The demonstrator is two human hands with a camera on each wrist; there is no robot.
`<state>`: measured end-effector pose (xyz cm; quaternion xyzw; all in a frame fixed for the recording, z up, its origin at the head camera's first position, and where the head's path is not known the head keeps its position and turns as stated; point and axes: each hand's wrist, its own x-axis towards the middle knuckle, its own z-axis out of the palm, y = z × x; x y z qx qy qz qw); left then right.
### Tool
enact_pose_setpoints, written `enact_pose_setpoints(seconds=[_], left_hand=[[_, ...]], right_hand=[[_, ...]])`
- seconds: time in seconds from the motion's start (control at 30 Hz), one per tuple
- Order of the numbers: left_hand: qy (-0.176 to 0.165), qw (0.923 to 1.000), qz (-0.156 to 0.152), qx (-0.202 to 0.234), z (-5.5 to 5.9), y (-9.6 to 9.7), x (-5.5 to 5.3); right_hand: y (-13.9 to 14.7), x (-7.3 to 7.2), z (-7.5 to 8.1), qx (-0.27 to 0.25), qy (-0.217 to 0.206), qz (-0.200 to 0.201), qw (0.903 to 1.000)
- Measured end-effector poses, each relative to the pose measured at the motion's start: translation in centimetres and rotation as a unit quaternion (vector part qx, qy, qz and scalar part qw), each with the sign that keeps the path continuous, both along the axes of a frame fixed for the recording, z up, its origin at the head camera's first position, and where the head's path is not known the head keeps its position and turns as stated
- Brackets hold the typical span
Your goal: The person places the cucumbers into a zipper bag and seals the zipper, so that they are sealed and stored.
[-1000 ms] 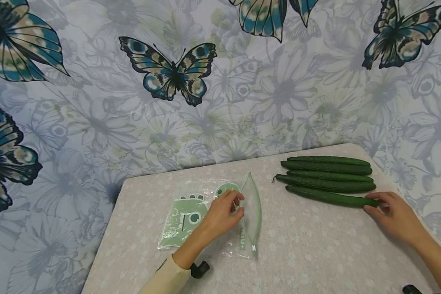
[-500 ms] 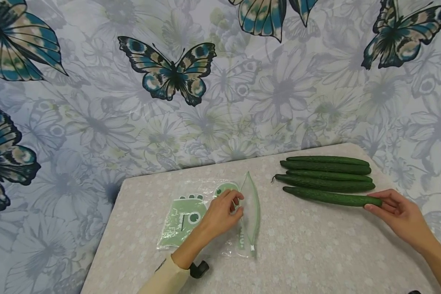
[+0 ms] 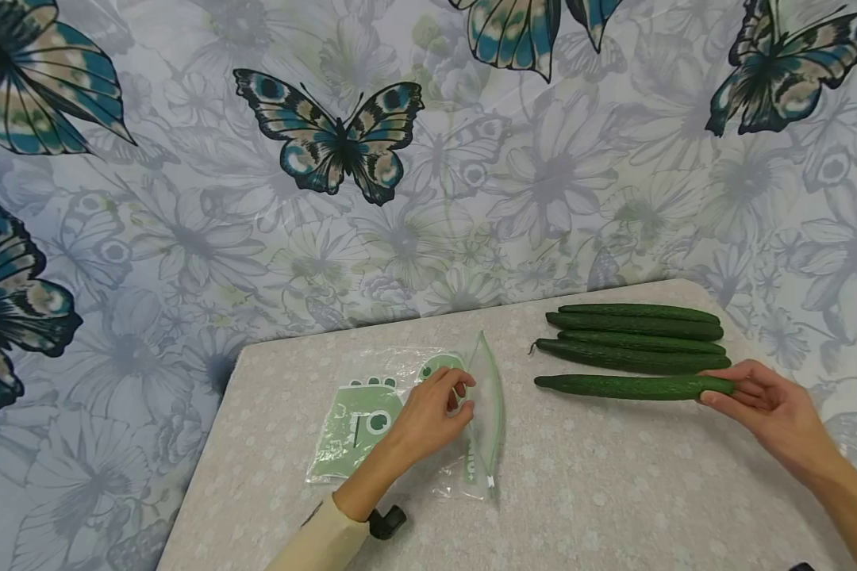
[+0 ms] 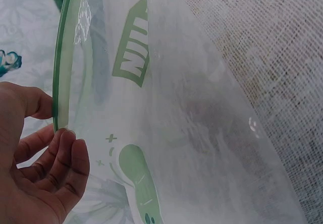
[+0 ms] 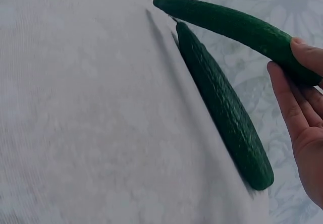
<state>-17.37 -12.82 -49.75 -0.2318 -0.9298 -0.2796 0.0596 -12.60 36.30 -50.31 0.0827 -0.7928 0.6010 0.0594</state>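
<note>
My right hand point(image 3: 778, 404) grips one end of a dark green cucumber point(image 3: 614, 387), thumb on one side and fingers on the other. In the right wrist view this held cucumber point(image 5: 227, 24) is raised above the table, with another cucumber point(image 5: 224, 108) lying below it. A clear zip bag point(image 3: 436, 480) with green cartoon print lies flat, its green zip edge point(image 3: 498, 396) bowed outward and its slider near the front. My left hand point(image 3: 428, 416) is over the bag. In the left wrist view its thumb and curled fingers point(image 4: 65, 153) hold the bag's green-edged mouth.
Several more cucumbers point(image 3: 636, 341) lie side by side at the back right of the table point(image 3: 578, 507), which has a pale patterned cloth. A butterfly-print wall covering point(image 3: 457, 238) rises right behind the table. A black strap piece point(image 3: 388, 523) sits at my left wrist.
My right hand has picked up the nearest cucumber by its end and drawn it away from the row, swinging its far tip left and toward me. My left hand stays at the bag.
</note>
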Motion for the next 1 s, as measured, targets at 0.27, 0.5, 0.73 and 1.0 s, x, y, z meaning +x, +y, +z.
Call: enact_pose_setpoints(seconds=[0.27, 0.5, 0.73, 1.0], left_hand=[[-0.001, 1.0000, -0.005, 0.003, -0.1, 0.2, 0.0], [-0.005, 0.9999, -0.008, 0.011, -0.1, 0.3, -0.1], [-0.007, 0.9997, -0.015, 0.019, 0.0, 0.4, 0.0], [-0.018, 0.9986, -0.014, 0.049, 1.0, 0.8, 0.4]], right_hand=[[-2.1, -0.4, 1.3, -0.140, 0.000, 0.086, 0.9865], [-4.1, -1.3, 1.0, -0.116, -0.019, 0.129, 0.9847], [-6.5, -2.1, 0.0, -0.130, -0.027, 0.179, 0.9749], [-9.1, -3.0, -1.2, -0.118, -0.032, 0.195, 0.9730]])
